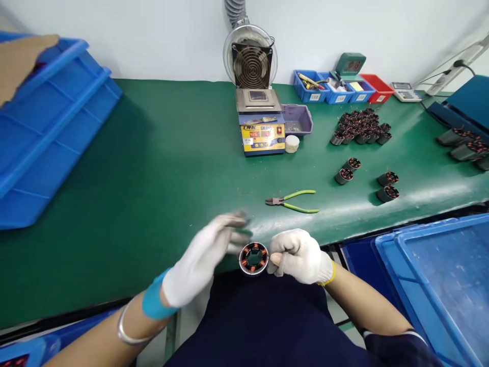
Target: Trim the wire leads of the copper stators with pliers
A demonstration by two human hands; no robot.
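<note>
A motor stator (244,265), a ring with copper windings inside, is at the table's front edge with its open end facing me. My right hand (297,256), in a white glove with a fingertip bare, is closed at the ring's right side and grips it there. My left hand (208,252), also gloved, is just left of the stator, its fingers apart and smeared by motion; it appears to hold nothing. Green-handled cutting pliers (301,208) lie on the table beyond my hands, jaws toward the left.
Beyond stands a solder pot (263,137) with a fan hood (252,67). More stators (361,125) cluster at the back right, with two pairs nearer. Small bins (311,92) line the wall. A big blue crate (57,127) occupies the left; another (446,285) is at right.
</note>
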